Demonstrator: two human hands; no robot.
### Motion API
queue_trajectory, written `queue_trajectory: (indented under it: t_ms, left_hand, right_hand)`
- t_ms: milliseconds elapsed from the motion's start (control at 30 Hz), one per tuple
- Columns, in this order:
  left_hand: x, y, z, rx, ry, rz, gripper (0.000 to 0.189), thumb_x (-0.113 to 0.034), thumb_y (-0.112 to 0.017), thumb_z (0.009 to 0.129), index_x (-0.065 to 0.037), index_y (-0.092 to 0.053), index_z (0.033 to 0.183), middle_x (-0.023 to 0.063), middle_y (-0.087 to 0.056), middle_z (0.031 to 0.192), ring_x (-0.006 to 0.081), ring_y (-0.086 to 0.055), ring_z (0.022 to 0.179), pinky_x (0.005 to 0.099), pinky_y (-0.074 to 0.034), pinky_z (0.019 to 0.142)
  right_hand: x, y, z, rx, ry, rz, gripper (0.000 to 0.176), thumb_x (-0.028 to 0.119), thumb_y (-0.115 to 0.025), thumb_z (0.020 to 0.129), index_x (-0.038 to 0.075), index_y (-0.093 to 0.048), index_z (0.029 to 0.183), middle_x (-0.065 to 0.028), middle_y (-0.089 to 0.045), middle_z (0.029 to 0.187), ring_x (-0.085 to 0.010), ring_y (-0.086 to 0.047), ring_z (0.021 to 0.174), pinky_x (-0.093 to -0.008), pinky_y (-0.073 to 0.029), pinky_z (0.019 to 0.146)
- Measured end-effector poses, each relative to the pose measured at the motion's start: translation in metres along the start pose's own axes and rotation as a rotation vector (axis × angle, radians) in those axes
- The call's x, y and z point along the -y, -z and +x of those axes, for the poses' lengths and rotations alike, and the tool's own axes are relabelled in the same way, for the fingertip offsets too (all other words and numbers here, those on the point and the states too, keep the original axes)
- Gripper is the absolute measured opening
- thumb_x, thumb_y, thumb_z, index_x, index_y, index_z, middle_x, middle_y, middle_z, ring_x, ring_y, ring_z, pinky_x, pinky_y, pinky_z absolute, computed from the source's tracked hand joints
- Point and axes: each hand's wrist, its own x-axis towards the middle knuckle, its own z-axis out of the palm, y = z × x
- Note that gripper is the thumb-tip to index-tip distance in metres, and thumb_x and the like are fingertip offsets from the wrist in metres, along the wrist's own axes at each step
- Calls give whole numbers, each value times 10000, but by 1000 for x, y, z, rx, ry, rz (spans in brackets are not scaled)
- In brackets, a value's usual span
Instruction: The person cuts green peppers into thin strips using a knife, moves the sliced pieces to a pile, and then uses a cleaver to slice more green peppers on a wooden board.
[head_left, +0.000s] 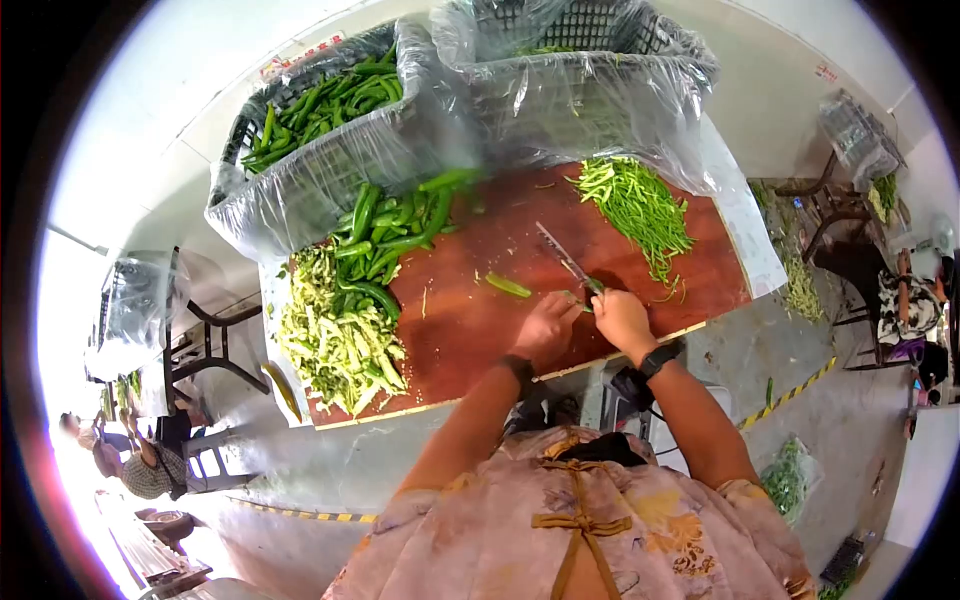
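Observation:
My right hand (622, 322) is closed around the handle of a knife (565, 253), whose blade points away from me over the reddish-brown board (470, 345). My left hand (546, 325) is beside it, fingers pinched on a small green pepper piece, mostly hidden between the hands. A halved green pepper (508, 286) lies just beyond my left hand. Whole green peppers (385, 235) are piled at the board's left. Below them sits a heap of pale pepper cores (340, 345). Thin green pepper shreds (640, 215) form a pile at the far right.
Two plastic-lined crates stand along the board's far edge: the left crate (330, 155) holds green peppers, the right crate (590, 100) some green bits. People sit at far left and far right. A bag of greens (790, 480) lies on the floor at right.

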Motion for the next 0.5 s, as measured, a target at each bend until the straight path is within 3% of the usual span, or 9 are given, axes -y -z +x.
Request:
queue_trajectory:
  t_ms: [100, 167, 500]
  left_hand:
    - [-5, 1, 1, -54, 3, 40, 298, -44, -551, 703, -3, -614, 992, 156, -578, 1035, 337, -521, 1043, 403, -434, 924]
    - [-7, 1, 1, -5, 117, 28, 301, -49, -557, 705, -7, -619, 997, 139, -579, 1038, 325, -510, 1063, 405, -429, 931]
    - [-6, 7, -2, 13, 125, 74, 310, -34, -554, 695, -50, -650, 988, 71, -590, 1070, 301, -505, 1078, 398, -435, 909]
  right_hand:
    - [-8, 11, -21, 53, -45, -61, 284, 272, -534, 885, 7, -606, 813, -219, -615, 708, -416, -594, 676, -512, -465, 617]
    - [0, 23, -39, 128, -63, -104, 268, 267, -538, 884, 10, -613, 865, -217, -614, 694, -411, -601, 681, -509, -469, 622]
    - [3, 34, -60, 162, -27, -139, 203, 224, -558, 866, 36, -633, 883, -207, -610, 665, -390, -613, 658, -486, -484, 608]
